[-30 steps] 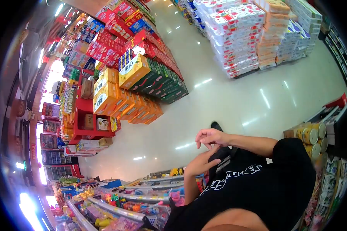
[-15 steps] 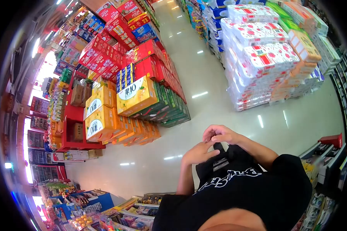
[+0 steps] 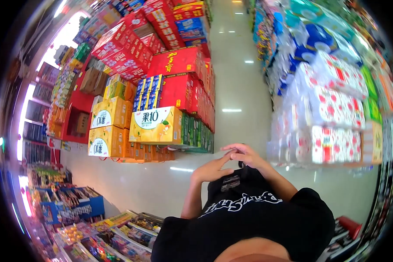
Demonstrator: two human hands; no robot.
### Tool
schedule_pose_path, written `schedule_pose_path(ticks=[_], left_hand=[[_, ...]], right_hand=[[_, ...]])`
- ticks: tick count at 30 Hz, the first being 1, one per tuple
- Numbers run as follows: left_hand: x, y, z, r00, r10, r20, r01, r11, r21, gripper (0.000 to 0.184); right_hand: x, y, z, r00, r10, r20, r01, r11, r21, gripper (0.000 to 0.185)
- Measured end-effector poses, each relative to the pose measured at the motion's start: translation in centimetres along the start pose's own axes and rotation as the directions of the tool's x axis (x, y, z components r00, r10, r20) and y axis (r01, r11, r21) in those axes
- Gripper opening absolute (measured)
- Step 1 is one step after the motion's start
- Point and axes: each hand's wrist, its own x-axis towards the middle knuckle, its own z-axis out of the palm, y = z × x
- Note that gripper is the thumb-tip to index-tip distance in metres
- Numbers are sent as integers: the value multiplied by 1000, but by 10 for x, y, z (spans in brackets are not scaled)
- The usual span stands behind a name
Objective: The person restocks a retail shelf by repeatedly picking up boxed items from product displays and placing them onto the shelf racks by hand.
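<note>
Both hands are held together in front of the black T-shirt point(image 3: 249, 218) with white lettering. My left hand point(image 3: 213, 169) has its fingers stretched toward the other hand, thumb apart, and nothing shows in it. Above and to the right, my right hand point(image 3: 245, 153) touches the left fingertips, its own fingers spread and slightly bent, with no object visible. Below the hands, a dark strap or cord shows against the shirt. Just left of the hands stand yellow drink cartons point(image 3: 156, 126) beside green cartons point(image 3: 196, 133).
An aisle floor point(image 3: 231, 87) runs ahead between red boxes point(image 3: 174, 91) and wrapped white packs point(image 3: 336, 144). Shelves of small goods point(image 3: 126, 236) stand at the lower left, near a blue bin point(image 3: 89, 207). A red object point(image 3: 349, 226) lies at lower right.
The view has turned and moved closer to the stacks, which now flank the aisle ahead. The hands remain together, having shifted slightly left in view.
</note>
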Motion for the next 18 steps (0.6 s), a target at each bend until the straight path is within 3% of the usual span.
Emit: schedule_pose_path(ticks=[3, 6, 7, 9, 10, 12, 14, 16, 17, 18], left_hand=[[40, -25, -38, 972, -107, -208, 122, 990, 63, 86], [64, -21, -74, 891, -271, -364, 314, 947, 62, 89], [70, -23, -83, 863, -323, -388, 381, 921, 81, 89], [82, -36, -100, 814, -437, -384, 492, 869, 54, 91], [89, -58, -101, 802, -406, -438, 478, 876, 64, 92], [102, -93, -106, 772, -349, -532, 457, 885, 83, 94], [115, -110, -129, 691, -435, -577, 570, 819, 66, 95], [124, -125, -157, 608, -488, -626, 638, 769, 21, 96], [127, -139, -171, 562, -500, -659, 651, 759, -21, 96], [131, -151, -191, 510, -506, -696, 660, 749, -61, 96]], right_hand=[[61, -4, -52, 995, 94, 21, -94, 995, -28, 56], [126, -12, -83, 990, 97, -106, -137, 861, -490, 62], [142, -20, -88, 991, 51, -122, -110, 824, -555, 64], [176, -38, -96, 994, 90, -66, -112, 838, -535, 64], [194, -42, -102, 993, 109, -35, -111, 844, -525, 63], [228, -43, -114, 980, 179, 82, -53, 643, -764, 63], [262, -37, -128, 933, 304, 195, 75, 367, -927, 63], [298, -42, -139, 835, 484, 261, 271, 52, -961, 62], [319, -45, -141, 732, 663, 155, 192, 18, -981, 62], [341, -49, -143, 707, 690, 157, 190, 28, -981, 63]])
